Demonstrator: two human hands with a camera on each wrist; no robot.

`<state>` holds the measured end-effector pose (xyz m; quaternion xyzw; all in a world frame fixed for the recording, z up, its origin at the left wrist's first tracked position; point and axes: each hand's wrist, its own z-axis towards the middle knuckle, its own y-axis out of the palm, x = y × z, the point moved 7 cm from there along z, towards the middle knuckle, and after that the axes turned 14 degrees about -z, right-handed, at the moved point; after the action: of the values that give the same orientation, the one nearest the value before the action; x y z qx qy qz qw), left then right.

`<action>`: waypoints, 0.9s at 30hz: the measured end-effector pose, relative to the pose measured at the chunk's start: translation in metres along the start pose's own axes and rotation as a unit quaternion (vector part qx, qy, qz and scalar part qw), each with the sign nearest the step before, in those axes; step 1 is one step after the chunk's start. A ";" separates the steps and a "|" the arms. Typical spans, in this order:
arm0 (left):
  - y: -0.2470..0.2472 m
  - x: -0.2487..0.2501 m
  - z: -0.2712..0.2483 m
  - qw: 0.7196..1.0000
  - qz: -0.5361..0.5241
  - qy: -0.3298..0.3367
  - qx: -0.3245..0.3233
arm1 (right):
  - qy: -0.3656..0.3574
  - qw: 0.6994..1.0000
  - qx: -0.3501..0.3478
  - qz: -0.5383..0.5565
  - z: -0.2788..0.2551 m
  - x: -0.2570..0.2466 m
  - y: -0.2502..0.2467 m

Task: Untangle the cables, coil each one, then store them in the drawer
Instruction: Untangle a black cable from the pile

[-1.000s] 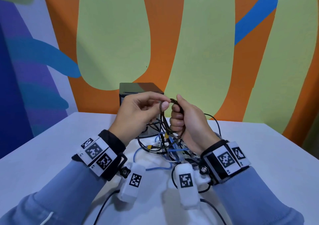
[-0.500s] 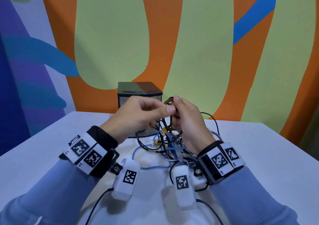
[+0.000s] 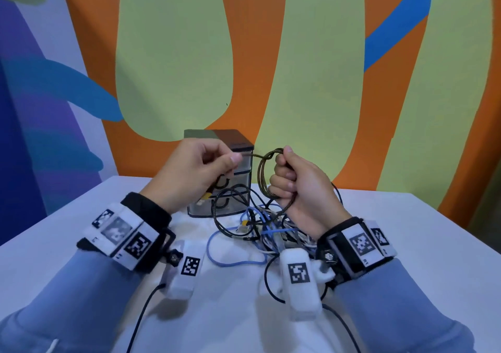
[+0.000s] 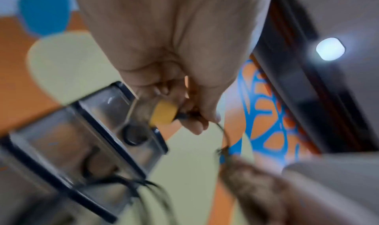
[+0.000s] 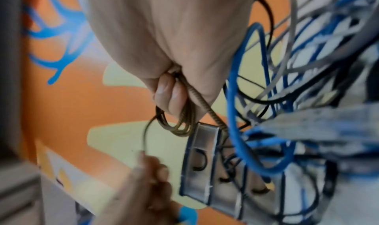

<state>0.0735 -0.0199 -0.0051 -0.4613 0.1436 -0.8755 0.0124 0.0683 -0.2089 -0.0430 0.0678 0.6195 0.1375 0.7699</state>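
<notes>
A thin braided brown cable point(image 3: 264, 174) hangs in small loops from my right hand point(image 3: 294, 182), whose curled fingers grip the coil point(image 5: 182, 123). To its left, my left hand point(image 3: 200, 168) pinches the cable's free end, pulled taut to the left; a yellow plug point(image 4: 164, 113) sits among its fingers. Both hands hover above a tangle of blue, white and black cables point(image 3: 260, 230) on the white table point(image 3: 406, 244). A small clear drawer unit point(image 3: 230, 187) with a dark top stands behind the tangle, its drawers shut.
A painted orange, green and blue wall rises just behind the table. Black leads point(image 3: 141, 317) run from the wrist cameras across the near table. Bare tabletop lies left and right of the tangle.
My left hand has pulled away to the left, drawing the brown cable's end out of the loops. My right hand kept its grip and rose slightly.
</notes>
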 end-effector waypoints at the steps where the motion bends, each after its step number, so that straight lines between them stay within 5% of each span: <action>1: 0.001 0.001 0.000 0.999 0.044 0.018 0.000 | 0.010 0.999 -0.015 0.041 0.000 -0.001 0.002; 6: 0.018 0.003 -0.004 0.992 0.111 0.062 0.009 | 0.034 0.984 -0.076 0.157 -0.005 -0.002 0.021; 9: 0.028 -0.002 -0.004 0.999 -0.029 0.017 -0.021 | 0.001 0.989 -0.052 0.135 -0.006 -0.004 0.024; 13: 0.034 0.005 -0.011 0.974 -0.223 -0.041 0.001 | -0.102 0.986 0.078 -0.107 -0.003 -0.010 0.009; 16: 0.042 0.008 -0.015 0.937 -0.337 -0.096 -0.001 | -0.171 0.909 0.136 -0.354 -0.010 -0.017 0.008; 19: 0.047 0.012 -0.017 0.912 -0.393 -0.115 -0.015 | -0.197 0.880 0.162 -0.401 -0.013 -0.019 0.006; 23: 0.046 0.014 -0.017 0.957 -0.287 -0.042 -0.018 | -0.213 0.866 0.174 -0.417 -0.013 -0.019 0.004; 27: 0.039 0.019 -0.013 0.992 -0.111 0.053 -0.004 | -0.205 0.892 0.146 -0.374 -0.015 -0.020 0.004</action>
<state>0.0473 -0.0568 -0.0070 -0.4275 0.0956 -0.8939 -0.0948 0.0492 -0.2117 -0.0263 -0.0309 0.4401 -0.2700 0.8558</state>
